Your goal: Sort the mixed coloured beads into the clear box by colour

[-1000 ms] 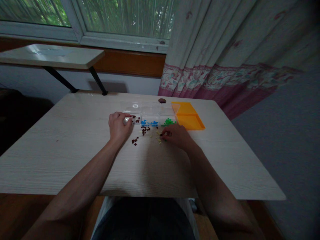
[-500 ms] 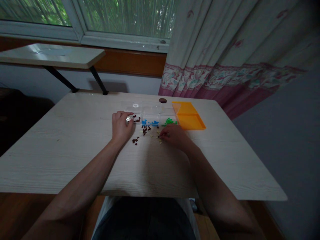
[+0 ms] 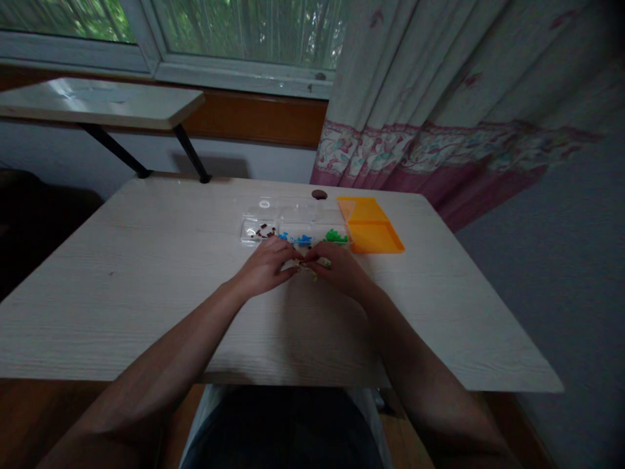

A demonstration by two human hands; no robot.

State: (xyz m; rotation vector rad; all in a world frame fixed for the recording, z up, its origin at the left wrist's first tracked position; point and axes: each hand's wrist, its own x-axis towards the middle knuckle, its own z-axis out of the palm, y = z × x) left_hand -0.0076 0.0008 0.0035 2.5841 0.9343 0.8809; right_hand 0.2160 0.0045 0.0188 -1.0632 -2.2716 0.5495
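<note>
My left hand (image 3: pixel 266 267) and my right hand (image 3: pixel 339 266) meet fingertip to fingertip just in front of a clear compartment box (image 3: pixel 243 232). The right fingers are pinched on a tiny dark brown piece (image 3: pixel 301 262). My left thumb and fingers close in at the same spot; whether they also grip something is too small to tell. Inside the box lie brown pieces (image 3: pixel 265 230) on the left, blue pieces (image 3: pixel 303 240) in the middle and green pieces (image 3: pixel 336 236) on the right. Pale yellow bits (image 3: pixel 315 277) lie on the table by the right hand. My left hand covers the loose brown pieces.
An orange lidded case (image 3: pixel 374 236) lies unfolded right of the box. The pale wooden table (image 3: pixel 161 293) has a round hole (image 3: pixel 319 195) near its back edge. A raised shelf (image 3: pixel 122 104) stands at the back left, and a curtain (image 3: pixel 390 98) hangs behind.
My left hand has left the box's left compartment and come right and nearer, to my right fingertips. My right hand has shifted slightly left. The view has tilted a little.
</note>
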